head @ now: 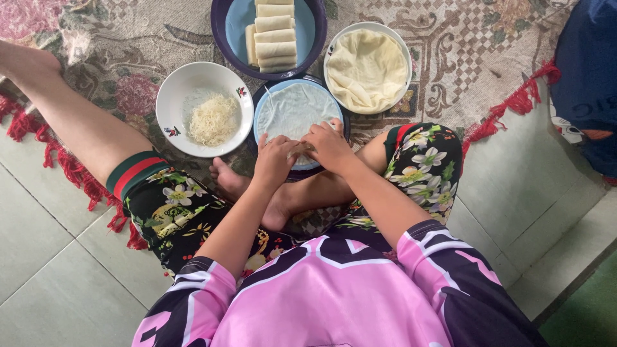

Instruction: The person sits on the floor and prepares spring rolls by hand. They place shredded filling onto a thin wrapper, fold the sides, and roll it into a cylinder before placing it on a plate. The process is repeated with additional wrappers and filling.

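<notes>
Wrapper sheet (292,109), thin and translucent, lies flat on the blue plate (265,103) before my crossed legs. My left hand (275,160) and right hand (329,145) pinch its near edge, fingers curled and pressed together over a fold.

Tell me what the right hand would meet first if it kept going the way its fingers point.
The right hand points up-left over the thin wrapper sheet on the blue plate. It would likely cross that sheet first, then reach the white bowl of noodles; height is unclear.
</notes>
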